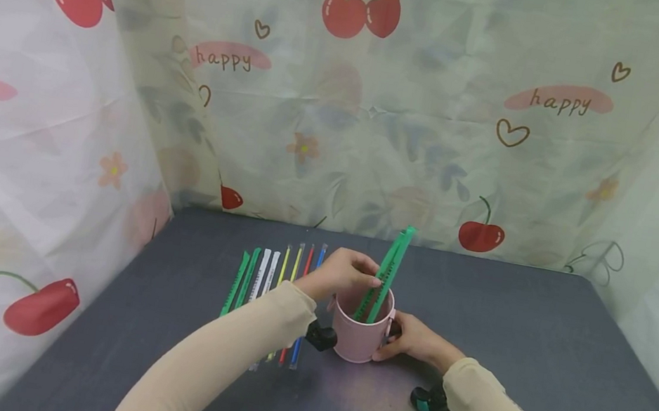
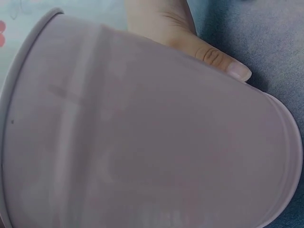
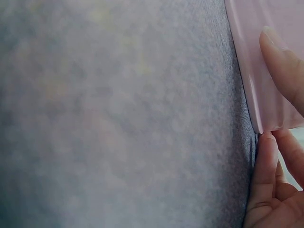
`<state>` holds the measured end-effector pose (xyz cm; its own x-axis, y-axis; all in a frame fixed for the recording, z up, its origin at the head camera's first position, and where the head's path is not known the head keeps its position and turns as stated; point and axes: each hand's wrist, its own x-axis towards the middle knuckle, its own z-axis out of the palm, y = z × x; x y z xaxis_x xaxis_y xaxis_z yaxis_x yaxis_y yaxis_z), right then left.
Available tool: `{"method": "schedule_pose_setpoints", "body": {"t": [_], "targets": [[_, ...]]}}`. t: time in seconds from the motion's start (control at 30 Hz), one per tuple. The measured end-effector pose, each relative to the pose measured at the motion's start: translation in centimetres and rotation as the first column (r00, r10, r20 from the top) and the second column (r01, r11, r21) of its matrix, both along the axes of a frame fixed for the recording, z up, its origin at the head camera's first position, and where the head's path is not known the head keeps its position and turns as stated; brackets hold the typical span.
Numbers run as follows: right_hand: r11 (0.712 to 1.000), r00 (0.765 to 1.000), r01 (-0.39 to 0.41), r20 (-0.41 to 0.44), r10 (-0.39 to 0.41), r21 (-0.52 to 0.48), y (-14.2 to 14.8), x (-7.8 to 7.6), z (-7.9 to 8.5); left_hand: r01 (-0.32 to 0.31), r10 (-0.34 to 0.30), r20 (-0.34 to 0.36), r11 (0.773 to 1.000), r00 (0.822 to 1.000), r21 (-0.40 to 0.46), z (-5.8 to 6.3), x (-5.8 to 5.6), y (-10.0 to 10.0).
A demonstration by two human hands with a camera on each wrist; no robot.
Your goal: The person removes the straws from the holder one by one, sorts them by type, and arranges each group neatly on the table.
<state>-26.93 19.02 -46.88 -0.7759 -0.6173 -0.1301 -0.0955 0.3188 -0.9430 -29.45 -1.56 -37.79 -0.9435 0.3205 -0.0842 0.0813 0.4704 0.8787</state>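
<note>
A pink bucket (image 1: 357, 337) stands upright on the dark table, with long green strips (image 1: 392, 266) bearing dark print leaning out of its mouth. My left hand (image 1: 344, 275) reaches over the rim and pinches the green strips between thumb and fingers; whether it holds one or both, I cannot tell. From the right, my right hand (image 1: 417, 339) grips the bucket's side near the base. The bucket's wall (image 2: 156, 133) fills most of the left wrist view, the right thumb (image 2: 223, 61) lying along it. In the right wrist view, fingers (image 3: 263, 166) meet the bucket's edge (image 3: 247, 71).
Left of the bucket, a row of long thin pieces lies side by side: green strips (image 1: 235, 284), white strips (image 1: 260, 275), yellow sticks (image 1: 297, 262), a red stick (image 1: 308, 260) and a blue stick (image 1: 321, 256). Printed curtains (image 1: 378, 135) hang behind the table.
</note>
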Motion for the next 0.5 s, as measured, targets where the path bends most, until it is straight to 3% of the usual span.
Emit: {"method": "schedule_pose_setpoints", "body": {"t": [0.5], "targets": [[1.0,1.0,0.016,0.002,-0.016,0.005,0.02,0.03,0.0,-0.065,0.061,0.026,0.973,0.998,0.222,-0.12,-0.18,-0.7]]}}
